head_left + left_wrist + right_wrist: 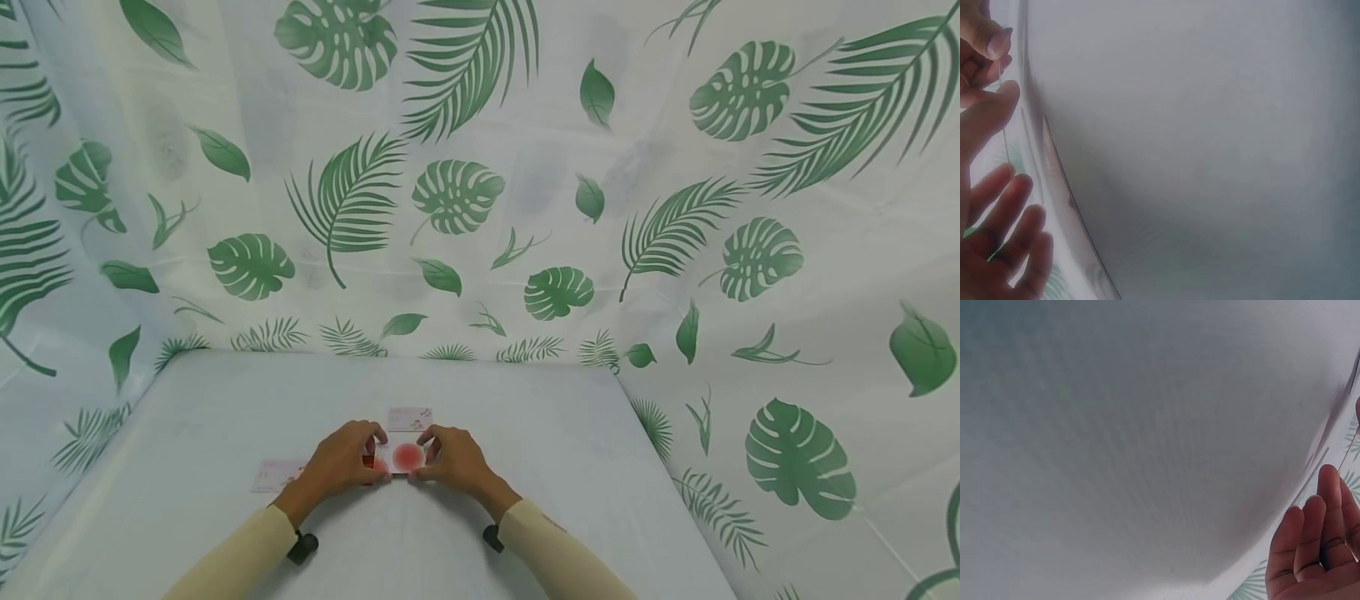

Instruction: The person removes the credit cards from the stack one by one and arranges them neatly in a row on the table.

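Note:
Both hands meet over the middle of the table, pinching a thin pale card with a red round patch (408,457) between them. My left hand (341,458) grips its left edge with fingertips and thumb, partly covering another red patch. The right hand (457,461) pinches the opposite edge. Seen edge-on in the left wrist view, the card (1005,147) is a fine line running between the fingertips of both hands. In the right wrist view several fingers (1307,540) reach toward the card's edge. A small dark red strip (368,468) shows beside the left fingers.
A pink-and-white printed card (408,419) lies just beyond the hands. Another similar card (276,475) lies to the left, partly behind the left hand. The white-covered table (562,433) is bordered by hanging white sheets with green leaf prints (487,275).

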Action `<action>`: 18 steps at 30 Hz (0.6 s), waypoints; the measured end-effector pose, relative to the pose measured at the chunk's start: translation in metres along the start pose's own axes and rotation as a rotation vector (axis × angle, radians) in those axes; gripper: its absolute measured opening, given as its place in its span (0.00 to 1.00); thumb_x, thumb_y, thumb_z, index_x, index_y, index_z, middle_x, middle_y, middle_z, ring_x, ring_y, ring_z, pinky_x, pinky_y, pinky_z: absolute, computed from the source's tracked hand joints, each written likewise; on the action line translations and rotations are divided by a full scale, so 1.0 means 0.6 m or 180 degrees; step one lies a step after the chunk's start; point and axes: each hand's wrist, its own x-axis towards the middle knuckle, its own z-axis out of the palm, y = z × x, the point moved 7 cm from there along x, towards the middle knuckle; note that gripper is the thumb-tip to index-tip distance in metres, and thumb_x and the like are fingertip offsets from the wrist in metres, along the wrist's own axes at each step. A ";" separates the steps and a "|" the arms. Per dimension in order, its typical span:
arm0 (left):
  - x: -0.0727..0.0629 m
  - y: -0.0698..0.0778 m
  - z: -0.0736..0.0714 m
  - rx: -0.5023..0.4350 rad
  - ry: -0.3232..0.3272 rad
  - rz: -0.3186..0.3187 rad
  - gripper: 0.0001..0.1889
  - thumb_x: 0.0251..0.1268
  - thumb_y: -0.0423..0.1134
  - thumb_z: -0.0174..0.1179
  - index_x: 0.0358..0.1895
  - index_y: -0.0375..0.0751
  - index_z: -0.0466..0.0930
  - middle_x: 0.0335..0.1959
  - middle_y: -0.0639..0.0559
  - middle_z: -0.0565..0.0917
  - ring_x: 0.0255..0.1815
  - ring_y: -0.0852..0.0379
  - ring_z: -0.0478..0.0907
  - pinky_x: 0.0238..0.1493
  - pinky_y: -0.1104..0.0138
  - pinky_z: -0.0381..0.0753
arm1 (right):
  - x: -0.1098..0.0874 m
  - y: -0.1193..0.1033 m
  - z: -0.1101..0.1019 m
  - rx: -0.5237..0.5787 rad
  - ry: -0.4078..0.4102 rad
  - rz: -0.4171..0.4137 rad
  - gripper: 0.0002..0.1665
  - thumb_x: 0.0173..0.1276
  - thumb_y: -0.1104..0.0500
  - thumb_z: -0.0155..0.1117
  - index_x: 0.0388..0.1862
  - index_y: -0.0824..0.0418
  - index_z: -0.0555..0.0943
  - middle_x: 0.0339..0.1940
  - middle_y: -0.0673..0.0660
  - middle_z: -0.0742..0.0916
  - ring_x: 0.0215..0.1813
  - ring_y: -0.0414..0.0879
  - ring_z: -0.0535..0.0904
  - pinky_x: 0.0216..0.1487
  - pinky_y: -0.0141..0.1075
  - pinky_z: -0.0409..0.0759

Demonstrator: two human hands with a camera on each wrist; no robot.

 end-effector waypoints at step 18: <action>-0.005 0.002 0.007 0.0008 0.0006 0.0032 0.29 0.46 0.55 0.86 0.50 0.50 0.84 0.32 0.61 0.76 0.35 0.63 0.70 0.37 0.69 0.74 | -0.012 0.000 0.000 0.0048 -0.0033 -0.0042 0.31 0.53 0.44 0.88 0.53 0.50 0.85 0.29 0.43 0.83 0.36 0.39 0.75 0.41 0.35 0.74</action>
